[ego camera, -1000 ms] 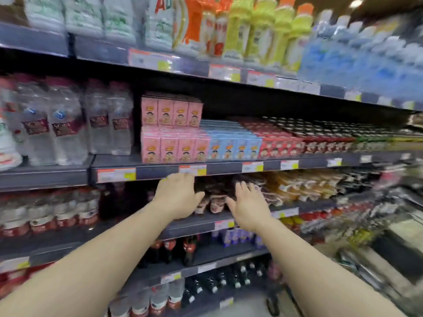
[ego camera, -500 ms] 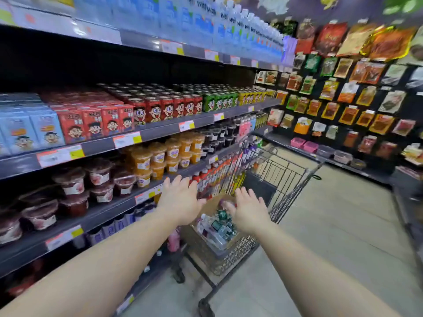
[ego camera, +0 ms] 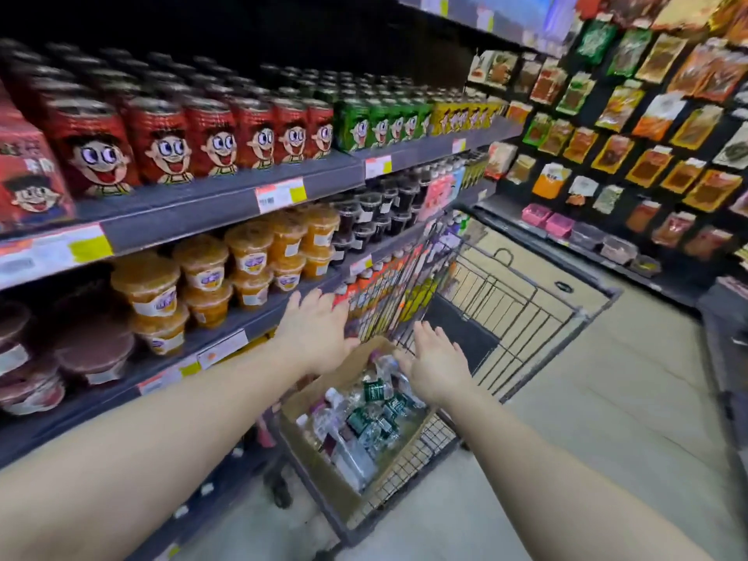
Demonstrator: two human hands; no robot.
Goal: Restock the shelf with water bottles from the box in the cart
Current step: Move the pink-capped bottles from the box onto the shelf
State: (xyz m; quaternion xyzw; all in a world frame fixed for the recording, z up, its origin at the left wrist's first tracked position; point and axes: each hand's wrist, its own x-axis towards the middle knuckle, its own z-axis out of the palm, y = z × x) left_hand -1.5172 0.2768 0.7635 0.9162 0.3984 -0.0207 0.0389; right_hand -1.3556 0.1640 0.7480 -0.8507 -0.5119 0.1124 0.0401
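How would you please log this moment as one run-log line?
step: reach | left hand: open | right hand: open | target: clear plastic water bottles | in: brown cardboard box

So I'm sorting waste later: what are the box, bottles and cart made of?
Box: brown matte walls, likely cardboard. Bottles: clear and glossy, likely plastic. Cart: thin dark wire grid, probably coated metal.

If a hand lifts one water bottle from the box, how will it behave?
The water bottles look clear, thin plastic, so one may dent under a firm grip. They seem full, thus fairly heavy. Lying jumbled in the box, neighbours may roll or shift.
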